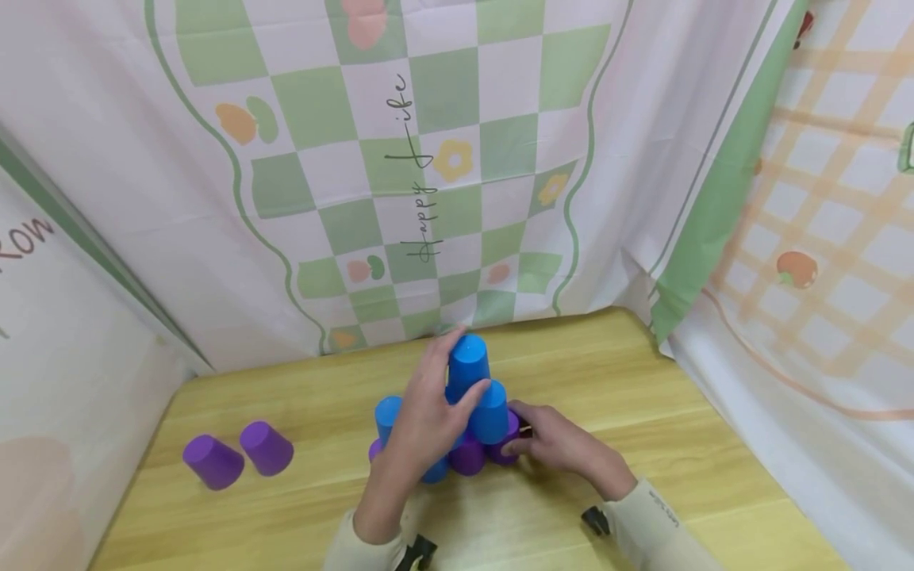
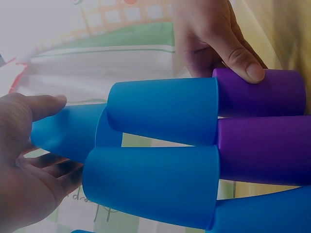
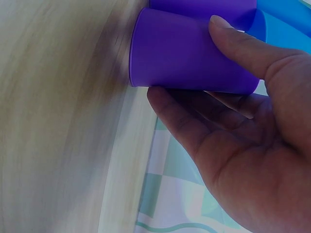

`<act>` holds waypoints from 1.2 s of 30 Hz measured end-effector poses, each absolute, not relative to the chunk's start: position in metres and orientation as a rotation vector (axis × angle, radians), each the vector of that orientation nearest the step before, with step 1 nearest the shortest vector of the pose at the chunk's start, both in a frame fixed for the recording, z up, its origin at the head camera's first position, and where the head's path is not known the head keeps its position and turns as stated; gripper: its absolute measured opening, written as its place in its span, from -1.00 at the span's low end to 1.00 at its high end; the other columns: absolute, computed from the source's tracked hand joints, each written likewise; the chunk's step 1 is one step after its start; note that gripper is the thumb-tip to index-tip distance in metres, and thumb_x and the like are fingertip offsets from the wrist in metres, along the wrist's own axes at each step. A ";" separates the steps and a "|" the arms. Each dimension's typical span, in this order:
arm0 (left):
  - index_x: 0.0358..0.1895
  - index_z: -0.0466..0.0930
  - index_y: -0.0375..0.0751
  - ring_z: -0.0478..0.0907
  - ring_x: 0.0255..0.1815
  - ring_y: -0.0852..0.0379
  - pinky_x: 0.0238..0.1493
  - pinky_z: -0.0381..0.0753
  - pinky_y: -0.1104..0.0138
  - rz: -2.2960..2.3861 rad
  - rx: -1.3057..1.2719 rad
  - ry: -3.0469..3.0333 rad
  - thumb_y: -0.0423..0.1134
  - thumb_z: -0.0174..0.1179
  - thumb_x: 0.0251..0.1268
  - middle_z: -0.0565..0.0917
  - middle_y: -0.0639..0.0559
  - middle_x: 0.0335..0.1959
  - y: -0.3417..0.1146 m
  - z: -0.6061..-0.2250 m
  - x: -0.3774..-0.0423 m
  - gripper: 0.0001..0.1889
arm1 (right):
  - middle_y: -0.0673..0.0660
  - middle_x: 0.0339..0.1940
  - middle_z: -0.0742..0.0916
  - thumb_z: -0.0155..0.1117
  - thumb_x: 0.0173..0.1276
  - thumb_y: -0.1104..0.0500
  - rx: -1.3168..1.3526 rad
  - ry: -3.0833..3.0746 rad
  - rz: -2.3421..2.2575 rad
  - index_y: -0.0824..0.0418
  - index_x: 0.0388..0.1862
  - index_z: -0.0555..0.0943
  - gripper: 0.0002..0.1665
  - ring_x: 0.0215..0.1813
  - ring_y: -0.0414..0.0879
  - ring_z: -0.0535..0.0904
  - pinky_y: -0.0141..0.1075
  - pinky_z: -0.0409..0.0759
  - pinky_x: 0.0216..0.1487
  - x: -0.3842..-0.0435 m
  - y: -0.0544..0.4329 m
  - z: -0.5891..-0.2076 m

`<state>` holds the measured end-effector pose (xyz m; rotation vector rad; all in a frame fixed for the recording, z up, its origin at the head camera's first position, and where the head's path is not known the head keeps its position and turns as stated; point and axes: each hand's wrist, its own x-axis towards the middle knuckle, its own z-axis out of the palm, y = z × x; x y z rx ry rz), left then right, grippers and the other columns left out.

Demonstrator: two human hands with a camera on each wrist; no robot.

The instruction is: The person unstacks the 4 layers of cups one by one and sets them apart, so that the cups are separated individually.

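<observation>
Upside-down cups stand stacked in tiers. My left hand (image 1: 428, 404) holds the topmost blue cup (image 1: 469, 363), thumb on one side and fingers on the other. That cup rests across two blue cups in the left wrist view, the nearer blue cup (image 2: 150, 184) and the farther blue cup (image 2: 165, 109). Low on the right, my right hand (image 1: 560, 440) grips the end purple cup (image 3: 189, 53) of the bottom row between thumb and fingers. Beside it is another purple cup (image 1: 467, 457). My left hand and forearm hide part of the stack's left side in the head view.
Two purple cups stand upside down on the left of the wooden table (image 1: 321, 507), a left purple cup (image 1: 213, 462) and a right purple cup (image 1: 267, 449). Behind the table hangs a checked cloth (image 1: 443, 87). More cloth (image 1: 821, 317) hangs on the right.
</observation>
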<state>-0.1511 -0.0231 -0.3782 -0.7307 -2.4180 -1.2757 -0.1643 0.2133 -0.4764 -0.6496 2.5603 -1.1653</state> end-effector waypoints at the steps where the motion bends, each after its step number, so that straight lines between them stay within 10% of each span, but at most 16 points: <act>1: 0.63 0.20 0.00 0.46 0.52 0.03 0.52 0.52 0.04 -1.278 -0.734 -2.416 -0.13 0.38 0.45 0.43 0.00 0.54 -0.023 -0.378 -0.151 -0.22 | 0.07 0.10 0.79 0.40 0.50 0.08 -0.650 2.561 -1.164 0.19 0.33 0.55 -0.50 0.15 0.02 0.73 0.10 0.73 0.25 -0.164 0.213 -0.476; 36: 0.62 0.23 -0.02 0.52 0.46 -0.01 0.44 0.60 0.06 -1.384 -0.762 -2.342 -0.23 0.38 0.45 0.48 -0.04 0.49 -0.035 -0.375 -0.136 -0.24 | 0.06 0.10 0.79 0.40 0.50 0.06 -0.659 2.588 -1.137 0.17 0.32 0.55 -0.51 0.17 0.01 0.74 0.00 0.75 0.23 -0.167 0.212 -0.477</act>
